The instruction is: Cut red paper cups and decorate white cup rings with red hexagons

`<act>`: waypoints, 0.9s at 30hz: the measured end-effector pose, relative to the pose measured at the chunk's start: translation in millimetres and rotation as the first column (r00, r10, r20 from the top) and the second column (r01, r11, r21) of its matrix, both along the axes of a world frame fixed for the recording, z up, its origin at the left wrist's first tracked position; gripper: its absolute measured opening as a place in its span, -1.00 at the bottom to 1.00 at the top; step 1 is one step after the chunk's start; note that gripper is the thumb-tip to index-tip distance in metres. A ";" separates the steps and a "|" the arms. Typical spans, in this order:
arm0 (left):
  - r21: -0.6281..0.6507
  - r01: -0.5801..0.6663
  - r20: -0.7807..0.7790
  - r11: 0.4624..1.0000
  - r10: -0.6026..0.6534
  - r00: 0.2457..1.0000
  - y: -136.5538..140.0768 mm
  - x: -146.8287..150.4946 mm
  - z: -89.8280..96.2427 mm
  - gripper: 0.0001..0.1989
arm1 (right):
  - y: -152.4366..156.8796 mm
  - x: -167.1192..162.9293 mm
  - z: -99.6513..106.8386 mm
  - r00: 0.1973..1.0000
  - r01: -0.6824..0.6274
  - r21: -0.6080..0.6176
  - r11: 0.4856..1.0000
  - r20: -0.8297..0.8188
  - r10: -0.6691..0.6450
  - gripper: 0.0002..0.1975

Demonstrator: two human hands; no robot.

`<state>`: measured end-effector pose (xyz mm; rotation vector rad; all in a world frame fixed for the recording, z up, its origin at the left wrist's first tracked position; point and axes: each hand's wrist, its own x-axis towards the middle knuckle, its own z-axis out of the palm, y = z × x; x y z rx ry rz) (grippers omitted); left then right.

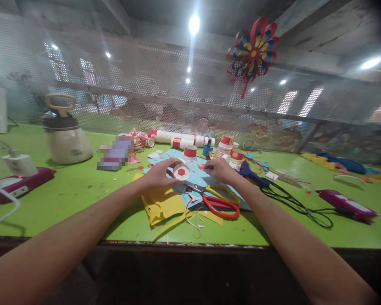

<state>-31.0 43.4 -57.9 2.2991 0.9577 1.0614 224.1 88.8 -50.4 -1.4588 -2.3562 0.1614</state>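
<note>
My left hand [160, 173] is closed around a white paper cup [181, 172], its round end turned towards me. A red hexagon with short lines marks that end. To the right of the cup, a little apart from it, my right hand [219, 169] has its fingers pinched together; what is between them, if anything, is too small to tell. Beneath both hands lie light blue paper sheets [168, 156]. Scissors [221, 208] with red and yellow handles rest just in front. Behind the hands stands a red and white paper cup [190, 153].
Yellow paper [163, 205] and scraps lie near the front edge. A blue glue gun [254, 174] trails a black cable to a purple power strip [349, 204] on the right. A spray bottle [66, 135] stands at left. White tubes [174, 137] and stacked cups [226, 145] are behind.
</note>
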 end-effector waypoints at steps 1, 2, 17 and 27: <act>-0.002 -0.007 -0.004 1.000 0.007 1.000 0.5 -0.6 -0.1 -0.53 | 0.9 0.5 -0.5 0.999 -0.003 -0.018 1.000 -0.035 0.003 -0.75; -0.005 -0.018 -0.008 1.000 0.018 1.000 0.9 -1.3 -0.2 -0.53 | 1.7 1.0 -0.7 0.997 -0.007 -0.039 0.999 -0.072 0.004 -0.76; -0.124 -0.009 -0.144 0.992 -0.009 0.989 3.6 -9.0 -0.7 -0.52 | -5.2 7.1 6.1 0.779 -0.299 -0.334 0.894 -0.626 0.026 -0.79; -0.201 0.026 -0.255 0.979 -0.077 0.964 -5.1 -8.1 7.9 -0.52 | -17.8 -0.5 16.1 0.683 -0.355 -0.361 0.862 -0.730 -0.025 -0.86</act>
